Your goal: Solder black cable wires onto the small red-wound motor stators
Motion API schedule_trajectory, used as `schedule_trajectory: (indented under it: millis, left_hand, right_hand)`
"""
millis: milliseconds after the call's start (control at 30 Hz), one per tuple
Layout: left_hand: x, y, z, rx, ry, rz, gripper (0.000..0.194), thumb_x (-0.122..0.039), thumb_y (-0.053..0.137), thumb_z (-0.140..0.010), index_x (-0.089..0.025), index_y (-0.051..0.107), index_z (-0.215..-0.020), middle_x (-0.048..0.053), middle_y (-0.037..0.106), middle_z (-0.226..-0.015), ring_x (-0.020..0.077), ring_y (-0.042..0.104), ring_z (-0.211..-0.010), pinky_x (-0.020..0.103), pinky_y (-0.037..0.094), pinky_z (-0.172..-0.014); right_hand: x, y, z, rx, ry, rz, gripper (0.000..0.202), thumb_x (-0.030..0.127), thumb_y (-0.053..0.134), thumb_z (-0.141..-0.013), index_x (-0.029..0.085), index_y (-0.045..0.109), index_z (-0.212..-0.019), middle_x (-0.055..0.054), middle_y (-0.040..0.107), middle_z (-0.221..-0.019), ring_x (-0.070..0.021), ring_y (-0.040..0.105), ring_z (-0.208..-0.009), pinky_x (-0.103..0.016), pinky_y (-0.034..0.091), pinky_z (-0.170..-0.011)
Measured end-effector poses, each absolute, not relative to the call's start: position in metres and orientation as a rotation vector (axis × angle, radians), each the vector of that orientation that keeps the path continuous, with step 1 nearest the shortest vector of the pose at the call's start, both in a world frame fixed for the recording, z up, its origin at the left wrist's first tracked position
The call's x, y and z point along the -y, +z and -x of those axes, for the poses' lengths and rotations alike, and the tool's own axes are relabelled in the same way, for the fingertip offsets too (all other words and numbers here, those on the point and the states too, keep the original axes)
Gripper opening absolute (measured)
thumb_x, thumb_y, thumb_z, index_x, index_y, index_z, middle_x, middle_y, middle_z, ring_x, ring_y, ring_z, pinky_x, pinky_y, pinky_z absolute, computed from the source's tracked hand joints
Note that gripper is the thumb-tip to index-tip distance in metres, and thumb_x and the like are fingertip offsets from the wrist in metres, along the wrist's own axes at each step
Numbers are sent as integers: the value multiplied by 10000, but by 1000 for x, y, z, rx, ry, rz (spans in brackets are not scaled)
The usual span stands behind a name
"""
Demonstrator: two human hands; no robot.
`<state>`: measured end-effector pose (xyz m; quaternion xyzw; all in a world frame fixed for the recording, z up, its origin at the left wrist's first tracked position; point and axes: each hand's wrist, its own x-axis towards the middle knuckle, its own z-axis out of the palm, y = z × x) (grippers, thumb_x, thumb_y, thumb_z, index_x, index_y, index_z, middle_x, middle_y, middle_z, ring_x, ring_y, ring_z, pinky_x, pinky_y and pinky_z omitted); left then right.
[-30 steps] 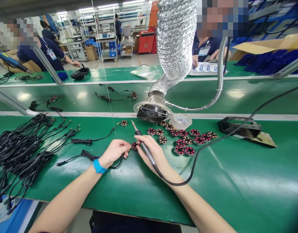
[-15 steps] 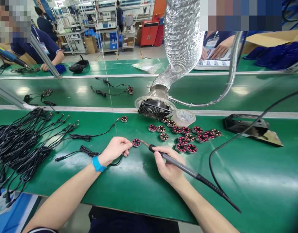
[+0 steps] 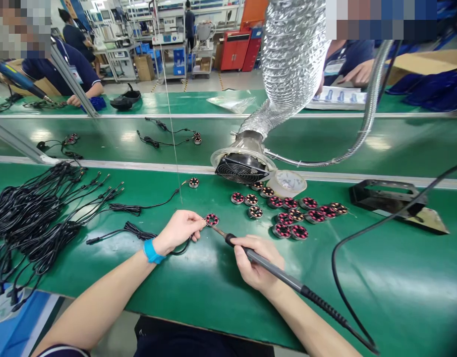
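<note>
My left hand (image 3: 182, 229), with a blue wristband, is closed in a pinch at the edge of a small round motor stator (image 3: 212, 220) with red-pink windings. A black cable (image 3: 139, 231) runs under that hand, its end seemingly between the fingertips, which hide it. My right hand (image 3: 260, 260) grips a soldering iron (image 3: 275, 270) like a pen. The iron's tip (image 3: 218, 230) is at the stator's lower edge; whether it touches I cannot tell. Behind, another stator (image 3: 194, 183) lies joined to a black cable (image 3: 154, 204).
Several loose stators (image 3: 284, 218) lie right of centre beside a roll of clear tape (image 3: 287, 183). A fume duct with fan (image 3: 243, 170) hangs above. Bundled cables (image 3: 31, 213) fill the left; a black metal stand (image 3: 388, 196) is at right. Co-workers sit across the bench.
The soldering iron's tip has moved left and down to the stator's lower edge. The left hand keeps its pinch. The whole view has shifted slightly.
</note>
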<state>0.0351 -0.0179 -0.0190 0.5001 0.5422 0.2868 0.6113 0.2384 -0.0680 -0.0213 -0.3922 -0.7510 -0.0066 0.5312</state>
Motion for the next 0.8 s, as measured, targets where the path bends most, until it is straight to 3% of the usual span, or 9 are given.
schedule_trajectory:
  millis: [800]
  left_hand:
    - [18,-17,-34,-1271,655,-1154,206,-295,645,-827,-100,664,-764,-2,603,-509,79,531,-440,183,375,-479]
  right_hand:
    - [68,-27,-233,1815,8,919,130,130,566,-861,235,639,-882,25,725,-648,-133,672,-500,-247,559,-543]
